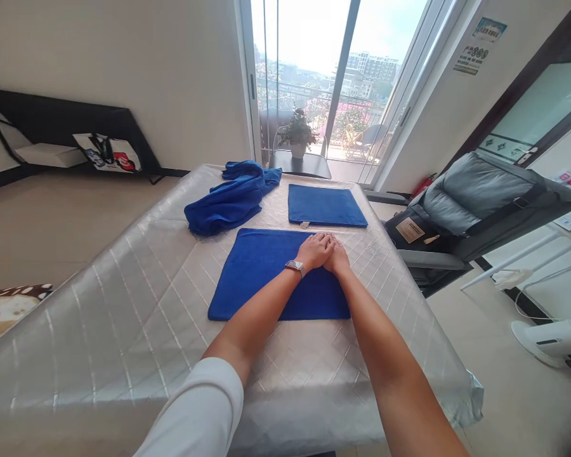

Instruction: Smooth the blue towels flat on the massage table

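A folded blue towel [261, 273] lies flat on the table in front of me. My left hand [316, 249] rests palm down on its far right part, a watch [295, 266] on the wrist. Right beside it, touching it, my right hand [337, 256] lies on the same corner of the cloth. The fingers of both hands look laid out on the fabric, though their tips partly overlap and hide that corner. Beyond is a second folded blue towel [327, 204] with a small white tag. To its left sits a loose, crumpled blue towel [228, 200].
A silvery quilted cover [171, 324] drapes over the table. At the far end stand a chair [301, 164] and a potted plant [297, 133] before a sliding glass door. A grey armchair [476, 197] holding a dark bag is close on the right.
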